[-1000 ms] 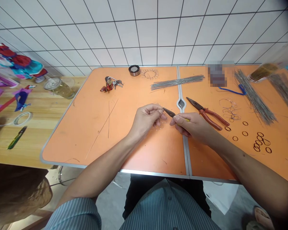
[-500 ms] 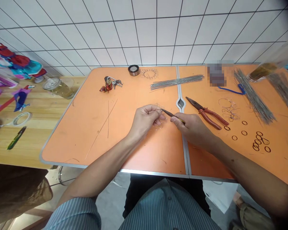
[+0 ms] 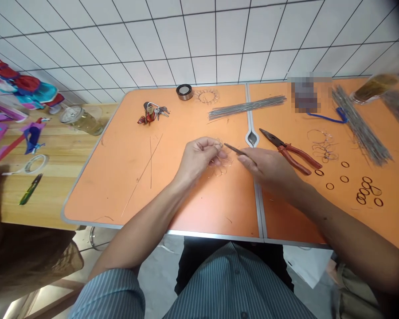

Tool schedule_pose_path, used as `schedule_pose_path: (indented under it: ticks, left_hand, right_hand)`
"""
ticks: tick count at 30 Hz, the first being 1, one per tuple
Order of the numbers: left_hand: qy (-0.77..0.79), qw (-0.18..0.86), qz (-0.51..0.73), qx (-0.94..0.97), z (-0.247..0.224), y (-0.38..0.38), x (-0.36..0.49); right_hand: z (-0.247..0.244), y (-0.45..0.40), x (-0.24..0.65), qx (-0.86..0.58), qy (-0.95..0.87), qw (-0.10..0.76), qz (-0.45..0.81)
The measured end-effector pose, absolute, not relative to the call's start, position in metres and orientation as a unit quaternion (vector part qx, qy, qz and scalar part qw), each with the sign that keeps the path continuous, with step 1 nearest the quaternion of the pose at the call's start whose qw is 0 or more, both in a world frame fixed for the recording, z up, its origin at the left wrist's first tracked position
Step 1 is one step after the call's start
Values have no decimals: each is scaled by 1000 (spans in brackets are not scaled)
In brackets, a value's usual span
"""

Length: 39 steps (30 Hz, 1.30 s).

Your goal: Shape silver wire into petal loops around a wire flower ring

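Observation:
My left hand (image 3: pixel 199 158) is closed, its thumb and fingers pinching a piece of thin wire looped into rings (image 3: pixel 225 164). Part of that wirework sticks out below and right of the fingertips; the rest is hidden behind them. In my right hand (image 3: pixel 271 167) is a pair of slim dark tweezers (image 3: pixel 233 149), pointed left. Their tip is close to the left fingertips; whether it touches the wire I cannot tell. Beyond the right hand lie red-handled long-nose pliers (image 3: pixel 291 153), jaws slightly apart.
The orange folding table (image 3: pixel 186 208) holds a wire bundle (image 3: pixel 248 107), a tape roll (image 3: pixel 184 91), keys (image 3: pixel 154 112), a wire ring (image 3: pixel 206 96), tangled wire (image 3: pixel 324 146) and several dark rings (image 3: pixel 365 190). Wires (image 3: pixel 362 126) and a cup (image 3: pixel 374 88) stand right. A person's sleeve (image 3: pixel 29 261) shows left.
The tweezers' tip has drawn slightly away from my left fingertips, and more of the looped wire shows below them. The view has shifted a little.

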State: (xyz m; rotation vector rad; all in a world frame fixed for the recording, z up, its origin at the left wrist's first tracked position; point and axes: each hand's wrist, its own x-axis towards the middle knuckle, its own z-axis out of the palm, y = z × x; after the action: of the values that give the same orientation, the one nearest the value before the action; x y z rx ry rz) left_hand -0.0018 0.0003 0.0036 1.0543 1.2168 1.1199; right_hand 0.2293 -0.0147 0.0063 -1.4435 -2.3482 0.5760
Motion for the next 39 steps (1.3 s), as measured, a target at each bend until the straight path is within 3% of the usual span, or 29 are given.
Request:
schedule_pose_path:
  ticks: [4, 7, 9, 14, 21, 25, 28, 30, 33, 39]
  left_hand:
    - [535, 502, 562, 382, 9, 20, -29]
    - [528, 527, 563, 357, 10, 26, -41]
    - [512, 564, 551, 342, 10, 25, -41]
    - [457, 676, 507, 277, 12, 13, -22]
    - [400, 749, 442, 289, 18, -5, 4]
    - [437, 652, 483, 389, 12, 7, -11]
    - [544, 394, 553, 493, -3, 29, -36]
    - [617, 308, 480, 542, -15, 43, -50]
    - [645, 308, 347, 608, -32, 56, -57]
    - [656, 291, 333, 612, -49, 60, -51]
  right_hand:
    - [1, -14, 242, -470, -867, 108, 121]
    - [-6, -15, 246, -416, -907, 44, 50]
    - [-7, -16, 245, -398, -914, 76, 36]
    - [0, -16, 228, -412, -871, 264, 24]
    - [9, 0, 198, -299, -929, 214, 40]
    - [25, 8, 193, -312, -911, 264, 53]
    - [35, 23, 194, -402, -833, 370, 87]
    - [36, 40, 196, -455, -789, 372, 177]
    - [26, 69, 196, -502, -739, 264, 364]
    - [-3, 88, 185, -487, -705, 219, 467]
